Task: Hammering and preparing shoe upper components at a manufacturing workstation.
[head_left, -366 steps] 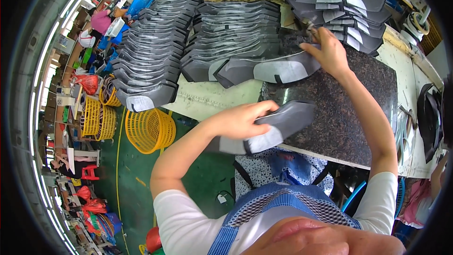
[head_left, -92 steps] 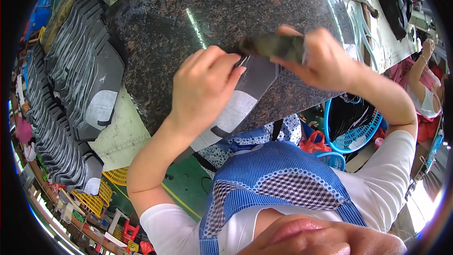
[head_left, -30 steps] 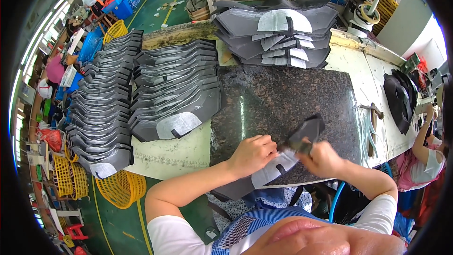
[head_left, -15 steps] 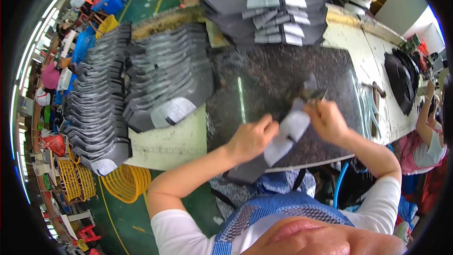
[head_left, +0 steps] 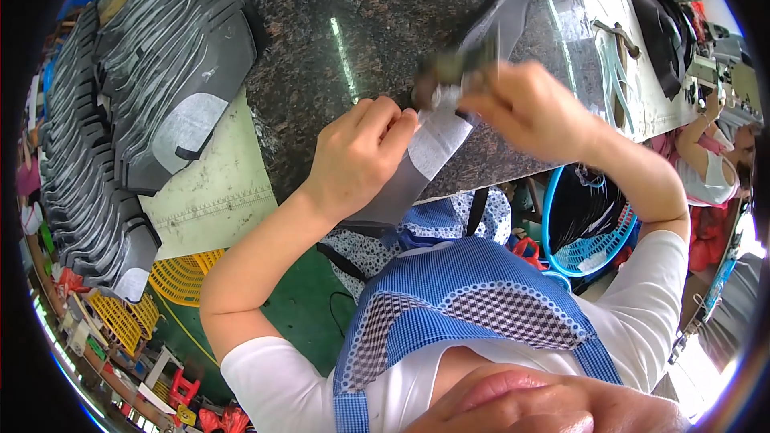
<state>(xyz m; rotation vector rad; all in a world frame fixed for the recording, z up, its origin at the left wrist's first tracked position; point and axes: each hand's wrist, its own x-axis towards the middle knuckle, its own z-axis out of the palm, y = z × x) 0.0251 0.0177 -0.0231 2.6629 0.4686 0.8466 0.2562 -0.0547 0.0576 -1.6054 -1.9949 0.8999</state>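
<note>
Overhanging the near slab edge (head_left: pixel 501 176), the grey piece (head_left: pixel 438 143) leaves leftward room.

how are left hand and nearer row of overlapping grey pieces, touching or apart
Apart: the head view shows brown speckled stone slab between left hand and nearer row.

Grn flr (head_left: pixel 303 298) (yel line (head_left: pixel 189 332))

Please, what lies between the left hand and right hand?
The head view shows a white-patched gray piece and a blurred tool between left hand and right hand.
</note>
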